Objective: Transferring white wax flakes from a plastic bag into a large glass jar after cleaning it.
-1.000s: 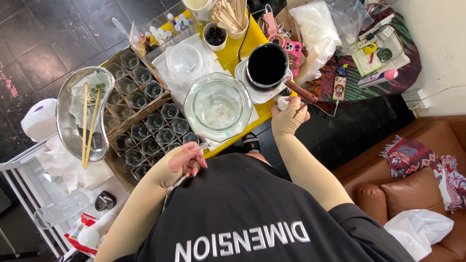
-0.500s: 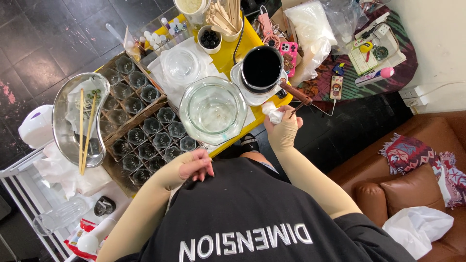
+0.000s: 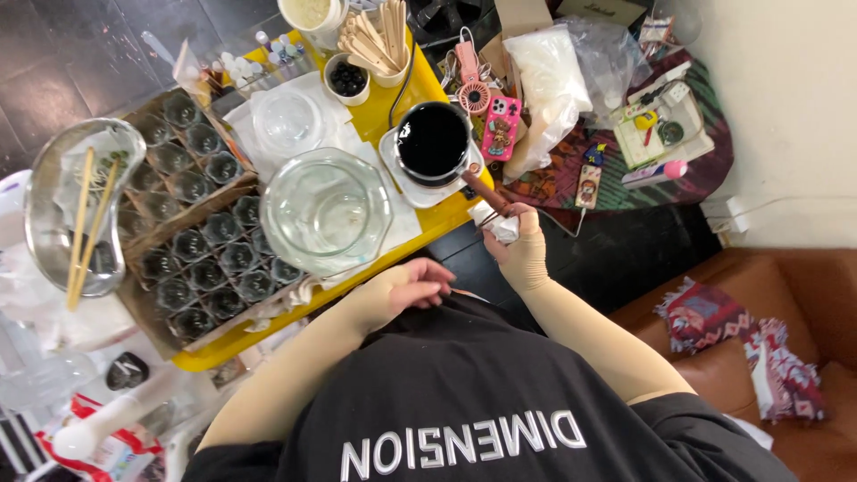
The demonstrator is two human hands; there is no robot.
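Note:
My right hand [image 3: 522, 254] grips a white cloth wrapped around the brown handle [image 3: 486, 195] of a small pot [image 3: 433, 141] full of dark liquid. The pot sits on a white square base [image 3: 393, 161] on the yellow table [image 3: 420, 89]. My left hand [image 3: 406, 290] lies against my black shirt at the table's near edge, fingers curled with nothing in them. A large clear glass bowl [image 3: 326, 214] stands just left of the pot.
A cardboard tray of several small glass jars [image 3: 201, 259] fills the table's left side, beside a metal dish [image 3: 76, 210] with wooden sticks. Behind are a cup of wooden sticks [image 3: 379, 45], a pink phone [image 3: 502, 125] and plastic bags [image 3: 553, 80]. A brown sofa [image 3: 786, 303] is on the right.
My left hand has drawn in from the table edge toward my chest. My right hand stays on the pot handle and has shifted slightly nearer to me.

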